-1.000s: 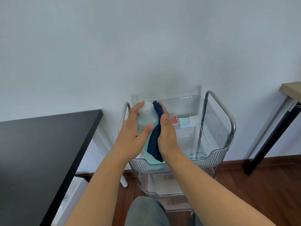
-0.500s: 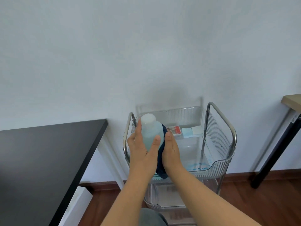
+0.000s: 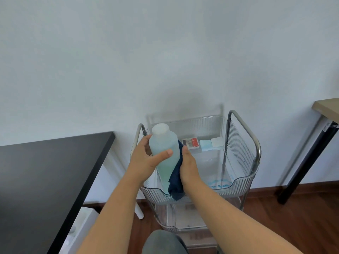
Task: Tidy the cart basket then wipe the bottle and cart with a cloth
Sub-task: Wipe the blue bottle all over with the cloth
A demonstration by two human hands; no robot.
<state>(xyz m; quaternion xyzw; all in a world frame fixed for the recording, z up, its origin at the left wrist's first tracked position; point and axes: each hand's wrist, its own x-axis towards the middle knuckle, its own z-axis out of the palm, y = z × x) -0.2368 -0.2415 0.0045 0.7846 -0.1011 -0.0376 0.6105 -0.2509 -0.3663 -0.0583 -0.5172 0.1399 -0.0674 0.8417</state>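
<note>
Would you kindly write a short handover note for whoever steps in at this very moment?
Left hand: gripping the translucent plastic bottle of pale blue-green liquid, held tilted over the clear ribbed cart basket.
Right hand: pressing the dark blue cloth against the bottle's side.
In the basket's far end: red-and-white small box, pale blue pad, white pad, lined up.
Done: basket looks tidied.
Left: finish wiping the bottle, set it down, wipe the cart.

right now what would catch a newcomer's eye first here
The pale bottle, held over the clear cart by the left hand. Beside it the right hand presses a dark blue cloth to its side. A black table fills the left.
</note>
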